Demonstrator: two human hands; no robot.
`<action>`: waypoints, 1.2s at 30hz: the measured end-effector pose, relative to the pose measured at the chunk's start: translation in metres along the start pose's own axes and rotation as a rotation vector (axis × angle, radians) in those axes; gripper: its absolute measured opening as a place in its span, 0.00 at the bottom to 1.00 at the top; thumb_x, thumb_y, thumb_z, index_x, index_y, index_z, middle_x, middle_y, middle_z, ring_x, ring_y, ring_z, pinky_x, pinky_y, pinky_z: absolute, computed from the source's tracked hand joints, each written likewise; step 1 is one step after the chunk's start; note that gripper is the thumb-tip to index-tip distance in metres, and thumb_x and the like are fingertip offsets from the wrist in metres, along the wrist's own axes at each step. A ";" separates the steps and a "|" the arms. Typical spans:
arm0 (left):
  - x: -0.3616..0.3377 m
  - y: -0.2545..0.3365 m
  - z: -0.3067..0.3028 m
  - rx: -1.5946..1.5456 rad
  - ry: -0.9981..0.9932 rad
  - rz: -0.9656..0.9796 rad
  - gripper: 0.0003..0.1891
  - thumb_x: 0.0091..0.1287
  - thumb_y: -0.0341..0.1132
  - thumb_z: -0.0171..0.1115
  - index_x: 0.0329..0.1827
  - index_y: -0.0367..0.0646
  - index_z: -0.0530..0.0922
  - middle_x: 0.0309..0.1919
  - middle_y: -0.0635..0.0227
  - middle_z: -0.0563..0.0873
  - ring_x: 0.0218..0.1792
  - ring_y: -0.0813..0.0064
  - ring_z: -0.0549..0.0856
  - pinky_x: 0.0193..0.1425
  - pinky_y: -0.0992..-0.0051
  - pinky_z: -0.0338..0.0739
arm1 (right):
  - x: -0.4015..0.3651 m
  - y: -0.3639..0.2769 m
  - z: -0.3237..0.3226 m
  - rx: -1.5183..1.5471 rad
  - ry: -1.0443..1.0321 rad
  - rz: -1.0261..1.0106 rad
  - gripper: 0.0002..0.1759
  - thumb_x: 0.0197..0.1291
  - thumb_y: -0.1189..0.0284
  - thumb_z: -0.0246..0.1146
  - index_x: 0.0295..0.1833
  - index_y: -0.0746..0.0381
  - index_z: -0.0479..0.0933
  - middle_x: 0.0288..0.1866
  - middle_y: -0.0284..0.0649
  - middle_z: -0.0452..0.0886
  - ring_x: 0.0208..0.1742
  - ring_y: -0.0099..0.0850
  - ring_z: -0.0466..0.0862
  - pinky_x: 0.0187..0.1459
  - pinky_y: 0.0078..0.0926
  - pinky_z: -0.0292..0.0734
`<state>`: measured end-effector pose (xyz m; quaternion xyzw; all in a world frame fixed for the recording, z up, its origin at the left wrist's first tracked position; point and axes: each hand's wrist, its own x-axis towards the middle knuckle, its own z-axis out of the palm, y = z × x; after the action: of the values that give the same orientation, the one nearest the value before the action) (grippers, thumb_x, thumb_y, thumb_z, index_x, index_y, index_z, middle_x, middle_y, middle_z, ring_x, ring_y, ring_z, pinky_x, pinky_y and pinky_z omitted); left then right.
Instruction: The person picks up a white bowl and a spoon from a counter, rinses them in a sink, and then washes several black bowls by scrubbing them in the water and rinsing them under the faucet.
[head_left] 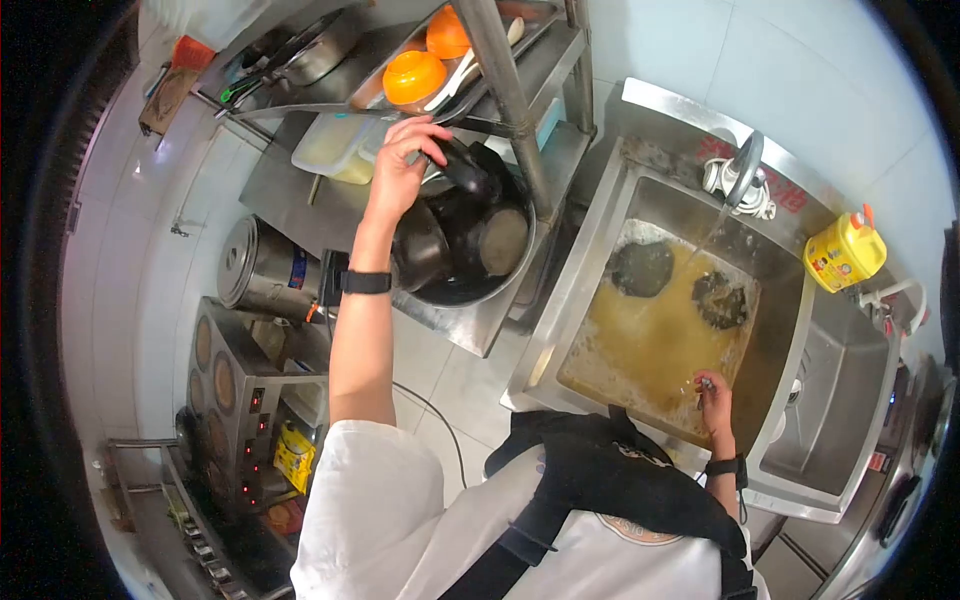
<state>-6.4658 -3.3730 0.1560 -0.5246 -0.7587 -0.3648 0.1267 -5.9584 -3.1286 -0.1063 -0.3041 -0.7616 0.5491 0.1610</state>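
Observation:
My left hand point(402, 165) reaches out to the shelf unit, its fingers closed on the rim of a dark bowl-shaped vessel point(462, 172). That vessel is over a large round metal basin point(470, 300) in which more dark pots point(420, 245) lie. At the near edge of the sink point(535, 355), my right hand point(713, 400) is closed around a small greyish thing, too small to name. Cloudy yellowish water point(640, 345) fills the sink. Two dark round objects point(641, 268) lie in it, partly under the surface.
A tap point(745, 165) runs into the sink. A yellow jug point(845, 248) stands on the ledge by a second basin point(825, 400). Orange bowls point(413, 78) sit on the upper shelf. To the left are a lidded steel pot point(265, 265) and a cooker with round plates point(222, 378).

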 end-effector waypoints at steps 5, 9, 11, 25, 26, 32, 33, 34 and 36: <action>-0.009 0.023 0.026 0.398 0.171 -0.028 0.12 0.38 0.16 0.54 0.22 0.45 0.77 0.38 0.77 0.82 0.47 0.66 0.73 0.52 0.70 0.65 | 0.021 0.010 0.003 -0.032 -0.051 0.123 0.15 0.54 0.87 0.47 0.43 0.62 0.73 0.35 0.34 0.75 0.37 0.23 0.75 0.38 0.20 0.71; -0.021 0.014 0.046 0.464 0.102 -0.124 0.14 0.39 0.20 0.58 0.29 0.47 0.75 0.34 0.73 0.80 0.40 0.65 0.75 0.43 0.69 0.68 | 0.040 0.014 0.011 0.009 -0.064 0.042 0.15 0.54 0.87 0.47 0.44 0.62 0.73 0.35 0.34 0.75 0.36 0.23 0.75 0.39 0.20 0.71; -0.021 0.008 0.049 0.534 0.081 -0.176 0.13 0.40 0.19 0.57 0.28 0.46 0.73 0.32 0.71 0.78 0.39 0.64 0.75 0.41 0.68 0.68 | 0.049 0.012 0.014 0.018 -0.094 0.046 0.16 0.54 0.87 0.47 0.44 0.62 0.73 0.36 0.34 0.75 0.36 0.23 0.75 0.39 0.20 0.71; -0.015 -0.057 0.092 0.312 -0.238 -0.122 0.26 0.38 0.13 0.45 0.44 0.43 0.71 0.44 0.56 0.74 0.50 0.53 0.70 0.55 0.65 0.63 | 0.101 0.015 0.010 -0.115 -0.167 0.388 0.09 0.55 0.71 0.57 0.41 0.63 0.75 0.32 0.36 0.78 0.33 0.26 0.76 0.37 0.21 0.70; -0.014 -0.060 0.092 0.290 -0.284 -0.104 0.27 0.37 0.13 0.44 0.44 0.42 0.71 0.45 0.55 0.74 0.52 0.53 0.69 0.57 0.64 0.61 | 0.111 0.029 0.009 -0.119 -0.168 0.357 0.10 0.56 0.70 0.55 0.41 0.64 0.75 0.33 0.37 0.79 0.33 0.26 0.76 0.36 0.22 0.70; -0.013 -0.077 0.089 0.339 -0.315 -0.220 0.34 0.39 0.12 0.40 0.56 0.38 0.63 0.52 0.48 0.68 0.58 0.49 0.63 0.63 0.62 0.55 | 0.192 0.107 0.031 0.163 -0.137 0.622 0.12 0.57 0.69 0.53 0.42 0.65 0.75 0.29 0.38 0.79 0.31 0.30 0.76 0.35 0.26 0.70; -0.029 -0.090 0.091 0.449 -0.264 -0.178 0.36 0.40 0.12 0.40 0.61 0.36 0.58 0.59 0.45 0.61 0.62 0.49 0.58 0.67 0.63 0.50 | 0.208 0.139 0.041 0.170 -0.131 0.629 0.12 0.57 0.69 0.53 0.42 0.65 0.75 0.29 0.38 0.79 0.31 0.30 0.76 0.35 0.26 0.70; -0.032 -0.088 0.089 0.460 -0.277 -0.222 0.39 0.40 0.12 0.39 0.64 0.36 0.54 0.63 0.45 0.55 0.66 0.50 0.53 0.69 0.64 0.45 | 0.222 0.177 0.054 0.136 -0.185 0.628 0.13 0.57 0.69 0.53 0.45 0.65 0.73 0.34 0.39 0.79 0.34 0.30 0.76 0.36 0.26 0.70; -0.033 -0.052 0.091 0.418 -0.220 -0.280 0.41 0.38 0.12 0.38 0.65 0.35 0.51 0.64 0.47 0.54 0.67 0.54 0.52 0.70 0.65 0.42 | 0.245 0.205 0.059 0.110 -0.233 0.623 0.15 0.57 0.70 0.53 0.48 0.65 0.72 0.38 0.40 0.78 0.37 0.30 0.76 0.38 0.25 0.70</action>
<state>-6.4809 -3.3428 0.0511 -0.4136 -0.8919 -0.1552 0.0974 -6.1210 -2.9717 -0.3400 -0.4483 -0.6147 0.6432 -0.0867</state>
